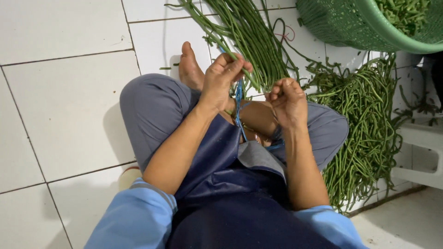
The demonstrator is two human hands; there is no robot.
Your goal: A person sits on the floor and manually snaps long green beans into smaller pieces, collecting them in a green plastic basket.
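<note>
Pinching bean bundle (251, 41) with left hand (221, 78) fingers; right hand (288, 99) fisted near blue string (238, 99), grip contents hidden.

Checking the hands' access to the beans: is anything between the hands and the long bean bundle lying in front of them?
Nothing visible blocks them. The left hand already grips beans at the near end of the long bean bundle. The right hand, fisted, sits just beside that end. A blue string hangs between the hands, not blocking either.
</note>
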